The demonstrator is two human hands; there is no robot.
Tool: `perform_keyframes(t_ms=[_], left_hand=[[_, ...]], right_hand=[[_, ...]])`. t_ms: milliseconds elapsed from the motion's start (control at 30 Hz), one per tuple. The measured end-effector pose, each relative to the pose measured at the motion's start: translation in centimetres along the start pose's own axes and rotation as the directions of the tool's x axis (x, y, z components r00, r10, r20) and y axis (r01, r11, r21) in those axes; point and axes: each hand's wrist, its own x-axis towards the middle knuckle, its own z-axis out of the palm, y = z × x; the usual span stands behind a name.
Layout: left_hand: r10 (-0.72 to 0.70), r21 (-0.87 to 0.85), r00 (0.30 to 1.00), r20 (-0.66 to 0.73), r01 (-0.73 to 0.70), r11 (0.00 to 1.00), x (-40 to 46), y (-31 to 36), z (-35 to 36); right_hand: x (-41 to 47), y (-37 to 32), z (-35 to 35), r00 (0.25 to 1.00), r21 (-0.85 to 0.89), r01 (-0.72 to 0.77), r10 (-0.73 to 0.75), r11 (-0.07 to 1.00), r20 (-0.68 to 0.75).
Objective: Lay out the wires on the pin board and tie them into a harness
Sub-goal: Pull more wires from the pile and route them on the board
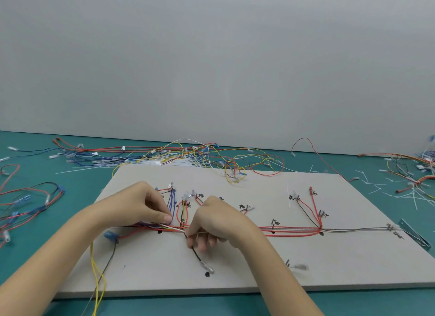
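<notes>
Board: the pin board [247, 256] lies flat on the green table [35, 301]; it has black marks and hand-written labels on it

Wires on the board: a long bunch of mostly red wires [289, 230] runs left to right across the middle; short ends go up to small pins and plugs near the labels; a black wire [197, 253] drops down from the bunch to a black dot; yellow wires [96, 275] hang off the near left edge

Left hand: the left hand [143, 207] is on the bunch at its left part; the thumb and fingers pinch the wires together there

Right hand: the right hand [211, 221] is just beside the left one; its fingers are curled and pinch a thin pale strand [174, 228] that lies across the bunch; it looks like a tie, but I cannot be sure

Step now: I think the laying out is mostly done and the tying has started at the left part of the bunch

Next move: the strand has to go round all the wires and be pulled tight; the left hand must hold the wires close so none slip out

Spare wires: a big heap of loose wires [200, 158] lies behind the board; more lie at the far left and far right; white cut bits [400, 193] are spread on the right
</notes>
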Motion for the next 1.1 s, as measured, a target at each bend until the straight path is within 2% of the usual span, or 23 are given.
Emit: perform_keyframes(t_ms=[167, 300, 600, 833, 1000, 1100], left_hand=[[-0.010, -0.041, 0.999, 0.034, 0.011, 0.999, -0.3, -0.1, -0.4], [-0.013, -0.023, 1.000, 0.022, 0.014, 1.000, -0.3, -0.1, -0.2], [0.030, 0.002, 0.999, -0.021, -0.030, 1.000, 0.2, 1.1, 1.4], [0.040, 0.030, 0.989, -0.143, -0.036, 0.999, 0.4, 1.3, 2.2], [0.083, 0.060, 0.989, -0.120, -0.076, 0.995, 0.2, 2.4, 3.0], [0.119, 0.133, 0.984, -0.129, -0.102, 0.986, 0.1, 3.2, 4.0]], right_hand=[[0.1, 0.4, -0.9, 1.000, -0.053, -0.018, 0.017, 0.998, -0.021], [0.1, 0.8, -1.7, 0.999, -0.031, -0.023, 0.023, 0.999, -0.023], [0.7, 1.0, -2.2, 0.991, -0.116, -0.060, 0.045, 0.991, -0.127], [-0.2, 1.6, -3.3, 0.990, -0.108, -0.067, 0.053, 0.992, -0.128], [-0.8, 2.2, -4.1, 0.988, -0.137, -0.047, 0.026, 0.989, -0.154], [-1.3, 3.1, -5.0, 0.979, -0.149, -0.067, 0.037, 0.986, -0.201]])
